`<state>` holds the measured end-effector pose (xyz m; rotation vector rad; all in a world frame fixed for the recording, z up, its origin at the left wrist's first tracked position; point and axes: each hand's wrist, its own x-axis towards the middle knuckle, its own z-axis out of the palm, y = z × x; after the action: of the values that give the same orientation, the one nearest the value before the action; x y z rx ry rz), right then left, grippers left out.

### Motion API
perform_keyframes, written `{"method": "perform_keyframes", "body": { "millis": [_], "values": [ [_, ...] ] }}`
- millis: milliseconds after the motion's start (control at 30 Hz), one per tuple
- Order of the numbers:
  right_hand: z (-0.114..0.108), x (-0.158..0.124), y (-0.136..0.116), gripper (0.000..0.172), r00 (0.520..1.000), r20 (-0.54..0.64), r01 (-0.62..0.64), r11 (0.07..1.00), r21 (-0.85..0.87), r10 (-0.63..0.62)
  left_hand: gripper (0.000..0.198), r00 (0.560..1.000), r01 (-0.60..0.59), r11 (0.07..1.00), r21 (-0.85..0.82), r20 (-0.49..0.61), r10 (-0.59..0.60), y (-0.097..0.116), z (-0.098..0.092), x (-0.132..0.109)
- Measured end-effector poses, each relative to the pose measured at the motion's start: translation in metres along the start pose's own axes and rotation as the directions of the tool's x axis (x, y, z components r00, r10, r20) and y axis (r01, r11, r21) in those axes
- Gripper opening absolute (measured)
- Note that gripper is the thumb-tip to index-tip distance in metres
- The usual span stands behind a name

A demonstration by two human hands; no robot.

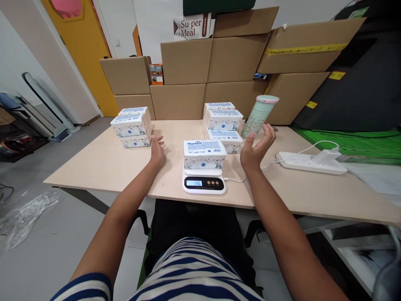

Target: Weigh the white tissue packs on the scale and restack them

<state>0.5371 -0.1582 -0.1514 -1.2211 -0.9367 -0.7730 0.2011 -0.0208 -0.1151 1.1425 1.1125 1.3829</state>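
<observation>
A white tissue pack (204, 154) printed "Manhua" lies on a white digital scale (204, 185), whose lit display seems to read 146. My left hand (157, 150) is open beside the left stack of tissue packs (130, 126); whether its fingers touch the stack I cannot tell. Held up with fingers apart, my right hand (256, 148) is empty. It is in front of a light green tumbler (260, 115) with a pink rim. Another stack of tissue packs (223, 121) stands behind the scale, between it and the tumbler.
Cardboard boxes (184, 100) line the back of the wooden table (109, 167). A white power strip (310, 163) lies on the right, with a white cable running to the scale. A green mat (363, 146) is at the far right. Crumpled clear plastic (28, 213) lies on the floor.
</observation>
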Motion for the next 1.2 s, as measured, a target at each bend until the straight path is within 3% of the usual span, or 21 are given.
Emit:
{"method": "perform_keyframes", "body": {
  "millis": [167,267,333,400,467,533,633,700,767,833,900,933,1000,1033,1067,1133,1200],
  "values": [
    [0.002,-0.004,0.001,0.058,0.999,0.023,-0.047,0.998,0.045,0.046,0.066,1.0,0.005,1.0,0.001,0.018,-0.005,0.006,0.001,-0.004],
    [0.002,-0.013,-0.012,0.065,0.979,0.065,-0.2,0.966,0.163,0.192,0.071,0.999,0.041,0.999,-0.028,0.029,-0.04,0.015,0.006,-0.023],
    [0.001,-0.023,-0.03,0.069,0.94,0.211,-0.316,0.913,0.258,0.266,0.076,0.993,0.068,0.996,-0.054,0.095,-0.062,0.018,0.012,-0.048],
    [-0.001,-0.036,-0.052,0.07,0.869,0.451,-0.367,0.874,0.318,0.202,0.079,0.963,0.09,0.994,-0.058,0.259,-0.072,0.015,0.019,-0.074],
    [-0.004,-0.046,-0.071,0.069,0.797,0.602,-0.306,0.888,0.342,0.043,0.086,0.879,0.08,0.995,-0.063,0.476,-0.041,0.007,0.025,-0.094],
    [-0.008,-0.051,-0.084,0.069,0.789,0.608,-0.182,0.911,0.371,-0.09,0.099,0.786,0.019,0.996,-0.087,0.617,0.039,-0.001,0.027,-0.1],
    [-0.013,-0.05,-0.09,0.077,0.82,0.51,0.036,0.912,0.408,-0.261,0.101,0.709,-0.162,0.978,-0.128,0.674,0.206,-0.011,0.022,-0.089],
    [-0.016,-0.048,-0.09,0.088,0.808,0.464,0.166,0.896,0.412,-0.364,0.094,0.665,-0.373,0.918,-0.137,0.65,0.367,-0.017,0.016,-0.08],
    [-0.019,-0.046,-0.091,0.094,0.795,0.402,0.283,0.863,0.418,-0.455,0.083,0.556,-0.635,0.758,-0.148,0.594,0.582,-0.018,0.01,-0.077],
    [-0.023,-0.044,-0.094,0.088,0.775,0.304,0.403,0.805,0.436,-0.553,0.075,0.379,-0.839,0.518,-0.164,0.506,0.774,-0.013,0.006,-0.08],
    [-0.027,-0.042,-0.097,0.072,0.733,0.177,0.544,0.722,0.428,-0.657,0.074,0.203,-0.938,0.296,-0.178,0.41,0.889,-0.001,0.006,-0.085],
    [-0.029,-0.039,-0.096,0.064,0.709,0.114,0.609,0.686,0.397,-0.696,0.075,0.138,-0.957,0.221,-0.186,0.379,0.915,0.007,0.008,-0.087],
    [-0.029,-0.028,-0.09,0.055,0.674,0.014,0.707,0.65,0.28,-0.739,0.077,0.057,-0.964,0.146,-0.22,0.367,0.928,0.028,0.016,-0.087],
    [-0.027,-0.019,-0.084,0.054,0.674,-0.007,0.722,0.658,0.214,-0.738,0.077,0.059,-0.958,0.162,-0.238,0.389,0.919,0.039,0.024,-0.086],
    [-0.024,-0.008,-0.076,0.054,0.696,0.002,0.709,0.687,0.162,-0.718,0.076,0.099,-0.942,0.222,-0.25,0.427,0.899,0.051,0.034,-0.083],
    [-0.014,0.021,-0.06,0.054,0.783,0.11,0.6,0.79,0.124,-0.612,0.075,0.27,-0.85,0.457,-0.262,0.527,0.805,0.074,0.06,-0.074],
    [-0.003,0.052,-0.046,0.053,0.856,0.249,0.432,0.892,0.136,-0.452,0.078,0.472,-0.613,0.744,-0.266,0.632,0.615,0.09,0.092,-0.063]
  ]
}}
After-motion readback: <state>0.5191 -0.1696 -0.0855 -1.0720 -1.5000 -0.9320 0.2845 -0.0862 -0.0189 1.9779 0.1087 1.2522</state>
